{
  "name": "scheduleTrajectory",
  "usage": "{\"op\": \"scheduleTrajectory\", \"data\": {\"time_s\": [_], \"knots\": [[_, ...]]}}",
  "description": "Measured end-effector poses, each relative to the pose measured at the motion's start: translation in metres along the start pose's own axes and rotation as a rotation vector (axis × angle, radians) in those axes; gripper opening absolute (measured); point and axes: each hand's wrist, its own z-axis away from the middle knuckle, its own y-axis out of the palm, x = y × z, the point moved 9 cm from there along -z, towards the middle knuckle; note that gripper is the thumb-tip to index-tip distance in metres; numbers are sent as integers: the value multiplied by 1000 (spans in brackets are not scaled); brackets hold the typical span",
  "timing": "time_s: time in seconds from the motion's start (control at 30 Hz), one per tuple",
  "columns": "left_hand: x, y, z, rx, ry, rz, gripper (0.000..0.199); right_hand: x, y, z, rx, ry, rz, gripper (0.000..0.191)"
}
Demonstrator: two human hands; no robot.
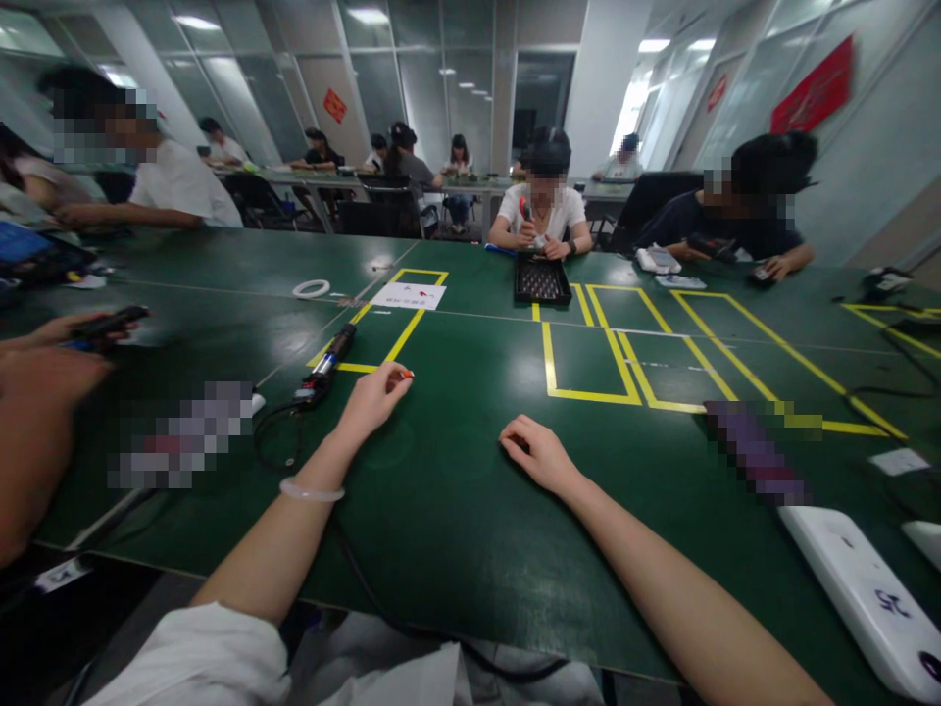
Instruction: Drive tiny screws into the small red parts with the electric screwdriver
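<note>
My left hand (376, 400) is closed just above the green table, with a translucent bracelet around the wrist. Its thumb and forefinger pinch a small orange-red piece (407, 374), too small to name. Left of that hand lies what looks like an electric screwdriver (327, 358), black with a silver middle and a cable. My right hand (536, 453) rests on the bare green tabletop (448, 520), fingers loosely curled, and nothing shows in them. Beyond my left hand, a white paper sheet (407, 296) with small marks overlaps a yellow tape outline.
Yellow tape outlines (592, 397) run across the table. A white power bank (857, 588) lies at right beside a blurred-out phone (757, 451). A white ring (311, 289) lies at back left. Opposite, a person works over a black tray (542, 281); another person's hands (51, 363) are at left.
</note>
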Motion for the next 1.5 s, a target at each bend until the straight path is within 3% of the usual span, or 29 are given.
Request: {"op": "scheduleTrajectory", "data": {"time_s": [0.07, 0.2, 0.27, 0.33, 0.43, 0.6, 0.8, 1.1, 1.33, 1.5], "knots": [[-37, 31, 6, 189, 81, 113, 31, -2, 0, 0, -8, 8, -25, 12], [-105, 84, 31, 580, 192, 237, 32, -5, 3, 1, 1, 26, -109, 35], [-127, 100, 44, 720, 251, 267, 31, -4, 5, 2, 24, 17, -126, 37], [-136, 110, 51, 780, 275, 291, 30, -2, 6, 2, 41, 2, -121, 28], [-128, 118, 52, 778, 195, 389, 30, -2, 5, 1, 39, -1, -116, 17], [-106, 127, 52, 753, 10, 679, 32, -5, 8, 0, 38, 4, -131, 16], [-103, 127, 53, 692, -103, 834, 29, -9, 8, 0, 21, 30, -133, 15], [-105, 121, 50, 553, -26, 767, 25, -8, 4, -1, -1, 44, -159, 14], [-104, 123, 51, 549, -11, 677, 24, -9, 2, -1, -21, 30, -163, 17], [-112, 114, 52, 516, 59, 592, 26, -14, -1, -2, -22, 123, -237, 18]]}}
